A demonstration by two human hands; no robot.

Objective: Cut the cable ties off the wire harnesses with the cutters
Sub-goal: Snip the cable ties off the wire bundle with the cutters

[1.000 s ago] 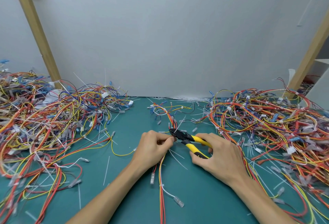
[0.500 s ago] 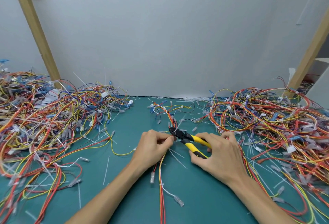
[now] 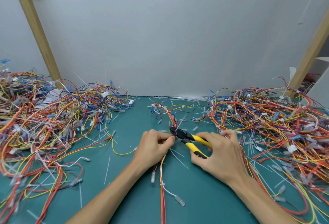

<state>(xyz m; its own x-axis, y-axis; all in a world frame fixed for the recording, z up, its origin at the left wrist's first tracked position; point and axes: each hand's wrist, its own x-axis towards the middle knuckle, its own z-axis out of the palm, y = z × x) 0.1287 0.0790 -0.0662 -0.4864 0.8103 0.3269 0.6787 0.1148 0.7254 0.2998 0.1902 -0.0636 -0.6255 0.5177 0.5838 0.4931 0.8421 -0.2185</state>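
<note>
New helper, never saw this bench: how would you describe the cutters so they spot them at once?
On the teal mat, look between the left wire heap and the right wire heap, where the hands meet. The cutters sit in the right hand, black head at the wire harness that the left hand pinches. Only they have thick yellow handles.

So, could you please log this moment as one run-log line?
left hand: pinches harness | right hand: grips cutters | cutters: tip at tie
</note>
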